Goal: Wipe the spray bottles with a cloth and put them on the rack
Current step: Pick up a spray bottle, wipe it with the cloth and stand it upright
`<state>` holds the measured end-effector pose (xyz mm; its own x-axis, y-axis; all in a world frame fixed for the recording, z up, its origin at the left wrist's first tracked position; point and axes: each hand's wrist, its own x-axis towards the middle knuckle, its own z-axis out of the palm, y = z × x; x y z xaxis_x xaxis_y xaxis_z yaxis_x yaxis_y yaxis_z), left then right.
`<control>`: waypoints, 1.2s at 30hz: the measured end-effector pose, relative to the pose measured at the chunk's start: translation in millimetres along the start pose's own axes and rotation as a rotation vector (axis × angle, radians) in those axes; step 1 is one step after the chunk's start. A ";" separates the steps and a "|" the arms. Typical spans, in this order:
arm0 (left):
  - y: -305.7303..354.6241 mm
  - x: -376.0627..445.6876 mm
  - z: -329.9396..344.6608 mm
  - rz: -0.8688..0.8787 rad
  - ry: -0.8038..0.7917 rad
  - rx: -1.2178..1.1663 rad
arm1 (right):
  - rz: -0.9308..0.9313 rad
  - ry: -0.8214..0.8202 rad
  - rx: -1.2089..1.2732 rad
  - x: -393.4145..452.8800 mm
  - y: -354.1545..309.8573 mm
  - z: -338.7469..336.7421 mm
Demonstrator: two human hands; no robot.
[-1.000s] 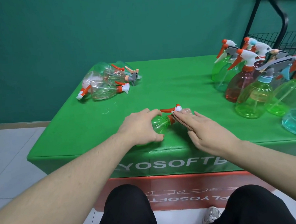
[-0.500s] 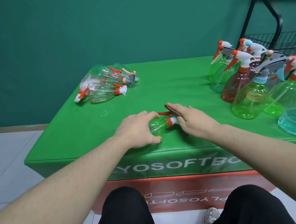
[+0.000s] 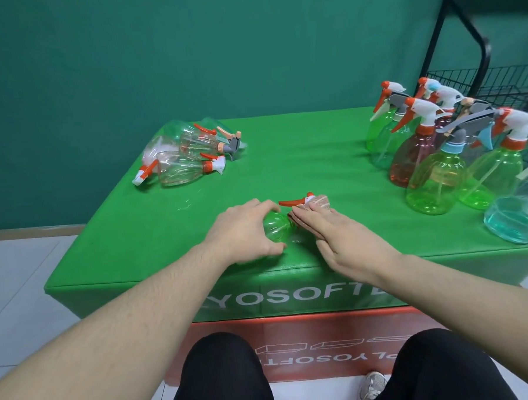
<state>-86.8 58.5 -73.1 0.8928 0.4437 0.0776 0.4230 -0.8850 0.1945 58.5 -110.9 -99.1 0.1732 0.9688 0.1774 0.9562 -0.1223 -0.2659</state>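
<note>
Far left of the left fingers, well apart: a heap of clear spray bottles (image 3: 184,156) lying on their sides on the green-covered table (image 3: 130,237), orange and white trigger heads pointing various ways.

Left hand (image 3: 241,231): fingers curled over the body of a green spray bottle (image 3: 277,228), thumb tucked beneath on the near side. Bottle lies on its side near the table's front edge, base under the palm, neck pointing right.

Orange trigger (image 3: 291,202) juts out just beyond the left fingertips, pointing left.

Right hand (image 3: 342,237): fingers straight and close together, laid flat over the bottle's neck and spray head. A pale cloth (image 3: 319,202) shows at the fingertips, bunched against the white head; how much lies under the palm cannot be told.

Well right of the right fingers: a cluster of upright spray bottles (image 3: 438,163), green, pinkish-red, yellow-green and one teal at the frame edge.

Behind that cluster: black wire rack (image 3: 489,81), partly cut off.
</note>
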 end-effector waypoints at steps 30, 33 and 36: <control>-4.3 -9.6 9.3 0.086 0.071 0.045 | -0.013 -0.212 -0.055 57.9 15.5 -29.0; -3.8 -11.1 9.1 0.095 0.082 0.039 | -0.029 -0.260 -0.170 45.7 13.9 -41.7; -4.7 -13.9 10.0 0.100 0.099 0.021 | -0.051 -0.264 -0.237 42.7 12.5 -46.3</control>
<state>-99.6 55.0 -84.9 0.9114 0.3638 0.1922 0.3365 -0.9279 0.1606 88.8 -81.1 -51.0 0.0866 0.9935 -0.0744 0.9956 -0.0891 -0.0306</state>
